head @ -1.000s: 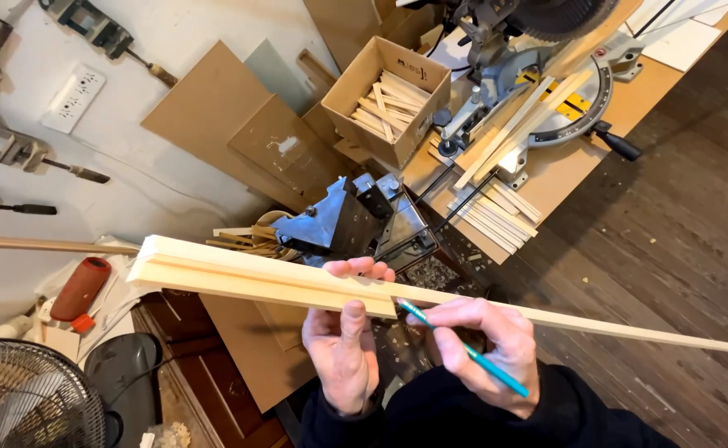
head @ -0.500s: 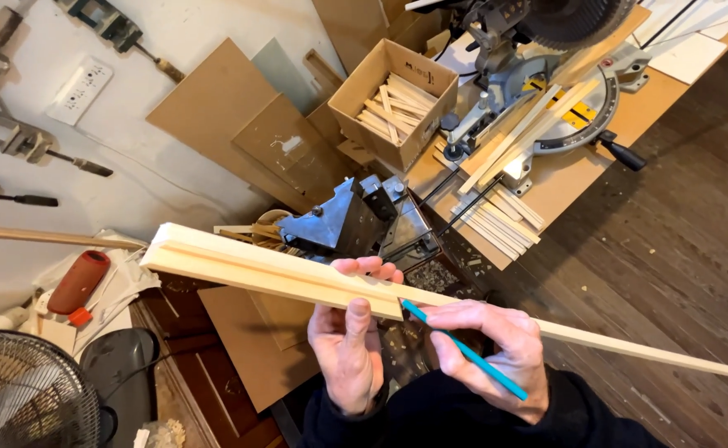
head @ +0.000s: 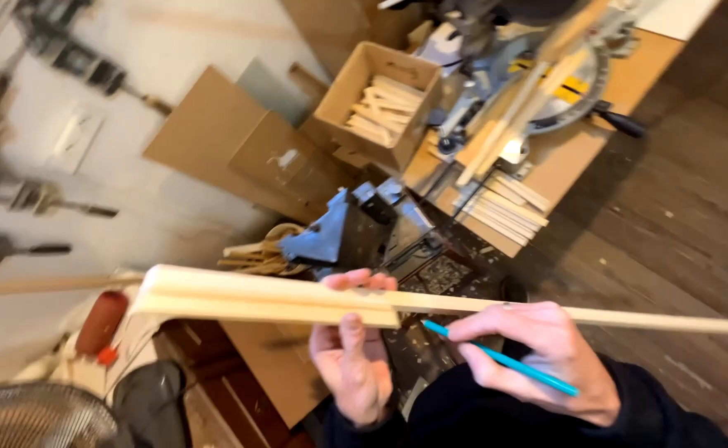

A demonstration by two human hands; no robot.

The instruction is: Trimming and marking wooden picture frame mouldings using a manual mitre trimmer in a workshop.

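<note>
Over a dark plank floor [head: 671,216], in a cluttered workshop, a person is holding a long strip of pale wood moulding [head: 264,300] level across the view. At the top right corner, an orange-brown worktop [head: 584,149] is carrying a mitre saw [head: 538,75], which the top edge is cutting off; short pale sticks [head: 501,207] are lying at the worktop's near edge. Beside it, an open cardboard box [head: 378,104] is holding more cut sticks. Motion blur is smearing the white wall [head: 90,191] on the left, so the tools hanging there are hard to make out. The left hand [head: 353,357] is gripping the moulding from below, fingers curling over its top edge. The right hand [head: 546,357] is pinching a slim blue pencil [head: 501,358], its tip touching the strip. The moulding's right end is running out of frame.
</note>
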